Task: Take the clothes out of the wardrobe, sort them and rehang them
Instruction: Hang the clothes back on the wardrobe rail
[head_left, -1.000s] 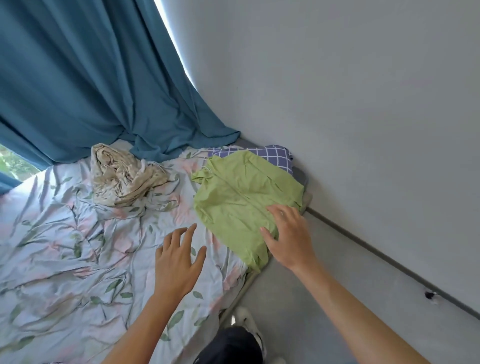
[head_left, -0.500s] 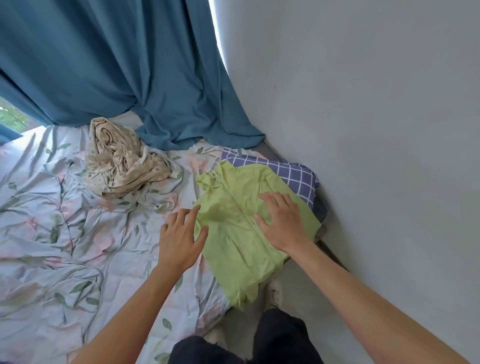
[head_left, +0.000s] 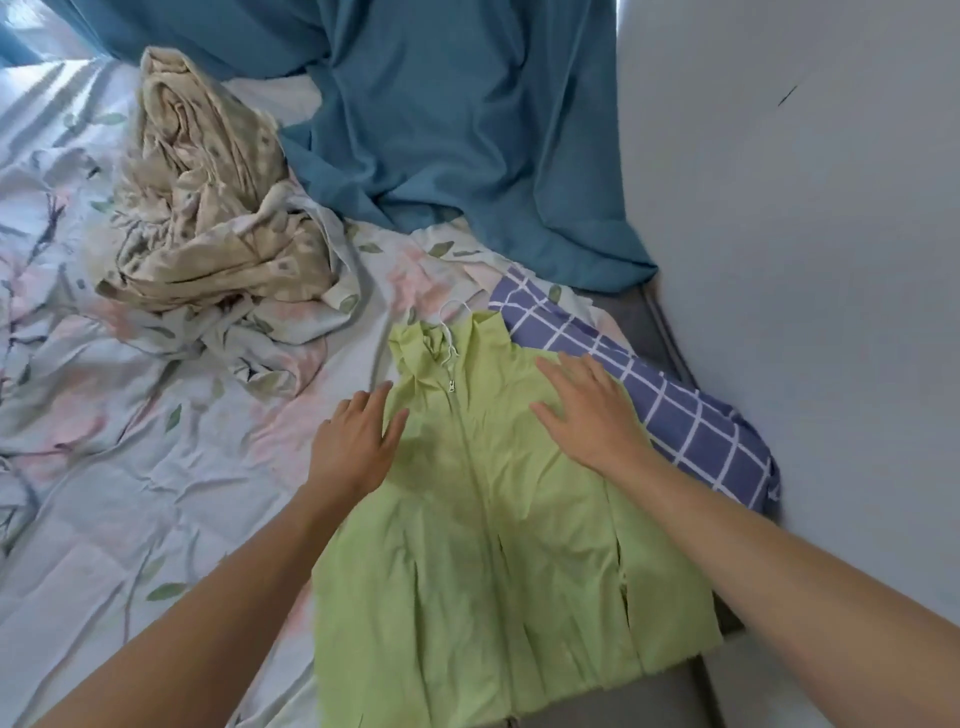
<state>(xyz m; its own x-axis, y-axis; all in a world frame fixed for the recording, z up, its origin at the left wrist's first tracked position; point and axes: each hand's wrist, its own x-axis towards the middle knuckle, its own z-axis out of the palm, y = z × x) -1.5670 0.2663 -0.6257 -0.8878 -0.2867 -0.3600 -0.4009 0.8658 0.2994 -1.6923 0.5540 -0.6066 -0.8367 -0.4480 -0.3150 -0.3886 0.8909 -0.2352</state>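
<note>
A light green zip-up jacket (head_left: 483, 561) lies flat on the bed, front up, with a white hanger hook (head_left: 448, 332) showing at its collar. My left hand (head_left: 353, 441) rests flat on the jacket's left shoulder edge, fingers straight. On the right shoulder my right hand (head_left: 587, 410) presses down with spread fingers. Neither hand grips the cloth. The jacket's hem hangs over the bed's near edge.
A crumpled beige patterned cloth (head_left: 208, 208) lies at the back left on the floral bedsheet (head_left: 130, 467). A purple checked pillow (head_left: 675, 410) sits under the jacket's right side. A teal curtain (head_left: 457, 130) drapes onto the bed. A grey wall (head_left: 805, 260) runs along the right.
The view has moved closer over the bed. Both hands slid up onto the jacket's shoulders; the left hand came from the sheet onto the jacket's edge.
</note>
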